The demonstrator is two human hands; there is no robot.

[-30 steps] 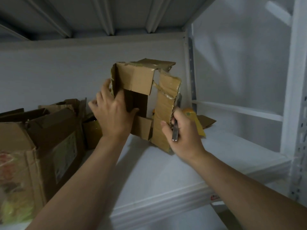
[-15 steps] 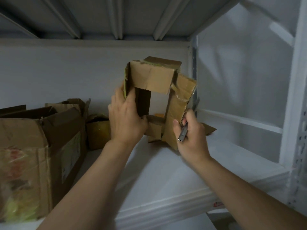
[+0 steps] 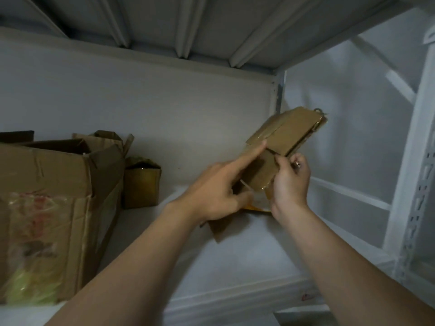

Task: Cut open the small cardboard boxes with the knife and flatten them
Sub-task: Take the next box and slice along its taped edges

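The flat box [image 3: 289,132] tilts between both hands. The left hand [image 3: 211,189] grips it, forefinger straight along its face. The right hand [image 3: 289,184] pinches its lower edge

This looks like a storeroom or stock area fitted with metal racking. A white metal shelf [image 3: 235,267] runs across the view, and the ribbed underside of a second shelf [image 3: 188,24] sits close overhead. At the right a white upright post [image 3: 421,196] has rows of slots punched in it, the kind used on adjustable storage racks. A large worn cardboard box [image 3: 58,184] and a small box [image 3: 141,182] stand on the shelf against a plain bare wall [image 3: 164,102].
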